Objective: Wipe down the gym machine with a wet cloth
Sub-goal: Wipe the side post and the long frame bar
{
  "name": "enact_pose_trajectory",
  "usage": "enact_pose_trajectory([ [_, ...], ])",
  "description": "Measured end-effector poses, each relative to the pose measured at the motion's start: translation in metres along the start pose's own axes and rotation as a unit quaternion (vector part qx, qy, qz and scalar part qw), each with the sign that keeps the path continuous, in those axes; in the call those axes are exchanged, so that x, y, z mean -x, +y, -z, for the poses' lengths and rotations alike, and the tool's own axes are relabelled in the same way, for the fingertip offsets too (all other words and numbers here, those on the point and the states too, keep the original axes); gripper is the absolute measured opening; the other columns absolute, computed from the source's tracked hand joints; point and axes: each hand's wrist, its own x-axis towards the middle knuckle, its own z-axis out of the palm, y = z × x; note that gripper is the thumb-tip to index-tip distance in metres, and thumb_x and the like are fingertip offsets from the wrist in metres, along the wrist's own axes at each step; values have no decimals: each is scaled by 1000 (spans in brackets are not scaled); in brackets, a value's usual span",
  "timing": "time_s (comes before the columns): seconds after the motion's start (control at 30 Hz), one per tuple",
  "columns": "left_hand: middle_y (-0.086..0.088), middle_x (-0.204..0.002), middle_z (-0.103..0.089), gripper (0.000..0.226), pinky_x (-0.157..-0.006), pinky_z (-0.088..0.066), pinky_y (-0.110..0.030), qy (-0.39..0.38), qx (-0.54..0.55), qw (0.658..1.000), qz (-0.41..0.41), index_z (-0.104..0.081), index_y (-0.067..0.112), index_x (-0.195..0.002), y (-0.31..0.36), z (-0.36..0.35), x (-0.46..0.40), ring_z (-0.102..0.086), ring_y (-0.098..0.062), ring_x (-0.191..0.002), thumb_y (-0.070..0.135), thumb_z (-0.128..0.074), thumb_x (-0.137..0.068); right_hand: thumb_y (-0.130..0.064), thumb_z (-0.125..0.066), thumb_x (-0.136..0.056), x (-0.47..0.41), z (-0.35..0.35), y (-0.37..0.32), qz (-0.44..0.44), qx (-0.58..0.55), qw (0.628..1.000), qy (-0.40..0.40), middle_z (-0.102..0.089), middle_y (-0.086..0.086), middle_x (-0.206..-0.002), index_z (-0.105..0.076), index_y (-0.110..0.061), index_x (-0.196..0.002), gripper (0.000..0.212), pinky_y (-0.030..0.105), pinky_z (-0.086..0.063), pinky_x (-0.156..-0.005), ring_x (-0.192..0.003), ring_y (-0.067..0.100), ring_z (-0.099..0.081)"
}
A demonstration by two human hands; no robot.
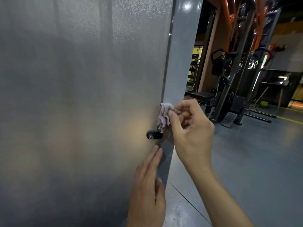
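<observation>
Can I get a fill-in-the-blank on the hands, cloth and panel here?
1. The right hand pinches a crumpled ___.
2. The cloth sits just above a black ___ on the panel.
3. The left hand rests with straight fingers on the frosted grey ___.
Missing words: cloth; clip; panel

dim scene, glare on the post (186, 7) (panel (73, 95) blurred).

right grip (188, 126) curled, pinching; left grip (147, 190) flat, fingers straight.
</observation>
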Motion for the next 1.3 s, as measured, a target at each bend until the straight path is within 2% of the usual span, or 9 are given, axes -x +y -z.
enact_pose_trajectory([
  [0.17, 20, -163, -32, 79, -118, -24, -15, -10, 1, 999, -37, -37, 25, -157, -4, 5, -4, -33, -9, -150, -6, -50, -85, -16, -75, -92, 36, 4, 15, -26, 21, 998, -49, -58, -9, -72, -60, -25, -89, 17, 33, -50, -57, -65, 14, -58],
  [0.4, 33, -157, -32, 79, -115, -22, -8, -12, 15, 1000, -12, -35, 37, -153, -3, 10, -7, -32, 0, -147, -4, -47, -86, -17, -75, -91, -13, 3, -10, -10, 1, 1000, -14, -59, -5, -68, -63, -22, -89, 14, 32, -50, -58, -63, 16, -58],
  [0.5, 34, -153, -37, 74, -113, -24, -6, 1, 17, 1000, -16, -42, 36, -150, 4, 17, -11, -36, 3, -144, 1, -46, -85, -17, -75, -92, 3, 4, -2, -16, 33, 998, -45, -58, -8, -69, -61, -24, -89, 16, 35, -50, -56, -62, 13, -58],
  [0.6, 35, -145, -43, 71, -108, -26, -2, 7, -7, 1000, -17, -48, 37, -147, 13, 34, -25, -42, 5, -137, 3, -47, -86, -18, -76, -91, 29, 8, 15, -48, 44, 995, -72, -57, -9, -68, -60, -27, -86, 19, 30, -47, -54, -62, 13, -56],
  [0.73, 27, -146, -49, 67, -113, -29, -12, 27, -86, 990, -108, -56, 24, -145, 25, 68, -68, -45, 1, -137, -3, -51, -84, -19, -78, -90, 26, 8, 13, -73, 35, 994, -68, -58, -7, -66, -61, -27, -84, 20, 34, -49, -56, -61, 14, -57],
  [0.9, 2, -154, -50, 59, -122, -30, -34, 28, -213, 943, -253, -56, 11, -145, 59, 99, -138, -38, -18, -148, -2, -55, -88, -16, -76, -90, -26, 5, -17, -22, 13, 1000, -18, -58, -8, -65, -60, -27, -86, 20, 38, -51, -56, -60, 14, -58],
  [1.0, -6, -157, -47, 51, -123, -29, -46, 56, -283, 906, -311, -55, 7, -145, 79, 116, -181, -34, -25, -151, 7, -57, -94, -12, -75, -89, -25, 7, -16, -12, 23, 999, -30, -57, -9, -69, -58, -27, -88, 23, 37, -51, -57, -63, 13, -57],
  [1.13, -10, -160, -42, 51, -125, -22, -50, 88, -363, 859, -350, -52, 6, -147, 108, 137, -230, -30, -30, -152, 18, -53, -98, -9, -79, -86, 5, 7, -1, -33, 15, 998, -46, -58, -20, -73, -59, -28, -87, 28, 9, -42, -57, -67, 3, -59],
  [1.3, -11, -161, -39, 53, -126, -18, -50, 102, -410, 828, -368, -48, 5, -150, 113, 139, -255, -30, -30, -152, 27, -50, -102, -9, -83, -82, 15, 3, 10, -33, 25, 998, -57, -54, -21, -73, -56, -31, -85, 35, 3, -36, -56, -61, 2, -54],
])
